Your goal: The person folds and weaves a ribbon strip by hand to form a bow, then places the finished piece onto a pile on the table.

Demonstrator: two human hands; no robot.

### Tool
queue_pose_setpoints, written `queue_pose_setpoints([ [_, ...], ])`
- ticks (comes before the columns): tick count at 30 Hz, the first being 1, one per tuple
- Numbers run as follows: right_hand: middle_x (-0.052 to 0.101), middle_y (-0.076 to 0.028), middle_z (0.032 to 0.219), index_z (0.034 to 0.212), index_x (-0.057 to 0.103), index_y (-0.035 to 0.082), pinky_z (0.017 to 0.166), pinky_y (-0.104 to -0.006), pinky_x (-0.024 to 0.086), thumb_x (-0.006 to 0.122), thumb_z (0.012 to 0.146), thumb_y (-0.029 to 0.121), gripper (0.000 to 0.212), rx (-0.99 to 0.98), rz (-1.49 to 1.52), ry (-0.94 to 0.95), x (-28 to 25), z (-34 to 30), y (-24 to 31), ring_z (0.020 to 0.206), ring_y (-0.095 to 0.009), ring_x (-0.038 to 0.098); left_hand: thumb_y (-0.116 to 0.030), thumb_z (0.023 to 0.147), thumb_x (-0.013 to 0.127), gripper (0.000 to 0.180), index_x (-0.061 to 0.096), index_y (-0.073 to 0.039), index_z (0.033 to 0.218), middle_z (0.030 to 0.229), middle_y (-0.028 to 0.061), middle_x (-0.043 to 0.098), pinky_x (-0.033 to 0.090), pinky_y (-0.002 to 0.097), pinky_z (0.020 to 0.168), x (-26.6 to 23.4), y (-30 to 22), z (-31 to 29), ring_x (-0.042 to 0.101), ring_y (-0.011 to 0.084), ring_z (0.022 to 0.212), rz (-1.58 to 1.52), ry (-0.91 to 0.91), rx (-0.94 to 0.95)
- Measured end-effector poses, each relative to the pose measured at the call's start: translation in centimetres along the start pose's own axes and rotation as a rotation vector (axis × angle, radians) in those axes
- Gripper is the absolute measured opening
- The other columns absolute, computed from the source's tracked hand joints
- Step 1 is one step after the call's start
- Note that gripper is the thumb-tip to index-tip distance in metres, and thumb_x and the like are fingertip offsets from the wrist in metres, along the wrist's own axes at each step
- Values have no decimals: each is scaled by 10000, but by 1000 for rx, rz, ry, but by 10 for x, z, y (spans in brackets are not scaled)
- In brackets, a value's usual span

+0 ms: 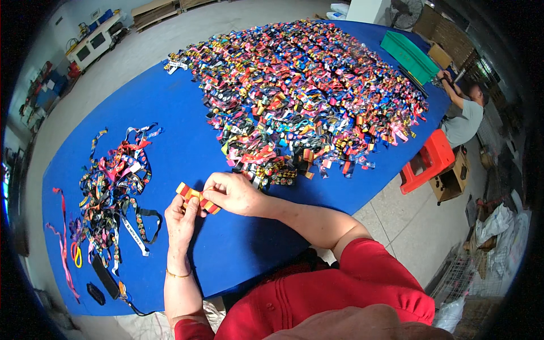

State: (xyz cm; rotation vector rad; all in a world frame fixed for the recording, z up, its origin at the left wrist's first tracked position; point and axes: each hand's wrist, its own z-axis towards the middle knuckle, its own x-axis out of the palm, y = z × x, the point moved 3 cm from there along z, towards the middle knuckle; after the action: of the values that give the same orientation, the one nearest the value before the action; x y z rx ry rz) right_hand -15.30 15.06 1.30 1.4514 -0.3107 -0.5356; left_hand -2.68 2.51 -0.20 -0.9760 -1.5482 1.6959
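Striped ribbon [195, 197] beside ribbon heap [306, 90]

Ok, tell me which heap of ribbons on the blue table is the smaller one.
The smaller heap lies by the left hand; the far bigger heap spreads beyond the right hand.

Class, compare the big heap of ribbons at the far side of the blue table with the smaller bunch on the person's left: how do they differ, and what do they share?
The big heap spreads over much of the far tabletop; the smaller bunch covers only a patch near the left edge. The big heap's pieces look short and densely packed; the smaller bunch trails long loose straps. The big heap lies just beyond the right hand; the smaller bunch lies off to the side of the left hand. Both are multicoloured ribbons on the blue table.
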Motion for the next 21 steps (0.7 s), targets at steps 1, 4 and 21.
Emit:
queue_pose_setpoints([
  [1, 699, -100, 787, 901, 618, -7, 651, -296, 546, 627, 921, 112, 121, -36, -1, -27, 1, 2, -7, 721, -121, 672, -99, 984, 575, 123, 632, 9, 975, 809, 33, 659, 484, 214, 597, -3, 0, -1, 598, 73, 643, 32, -31, -25],
  [4, 678, -95, 788, 907, 626, 8, 644, -304, 542, 660, 905, 130, 126, -95, 150, -35, -1, 6, -19, 714, -126, 670, -93, 972, 595, 113, 633, 12, 983, 808, 40, 656, 480, 220, 589, -1, 1, 3, 592, 80, 638, -63, -79, -53],
  [21, 640, 4, 776, 998, 650, 23, 616, -210, 487, 718, 887, 165, 193, 17, -302, -50, -13, 10, 1, 655, -50, 563, -139, 989, 581, 125, 581, -15, 994, 852, 79, 679, 523, 263, 731, -14, 8, 12, 630, 116, 750, -317, -39, 10],
])
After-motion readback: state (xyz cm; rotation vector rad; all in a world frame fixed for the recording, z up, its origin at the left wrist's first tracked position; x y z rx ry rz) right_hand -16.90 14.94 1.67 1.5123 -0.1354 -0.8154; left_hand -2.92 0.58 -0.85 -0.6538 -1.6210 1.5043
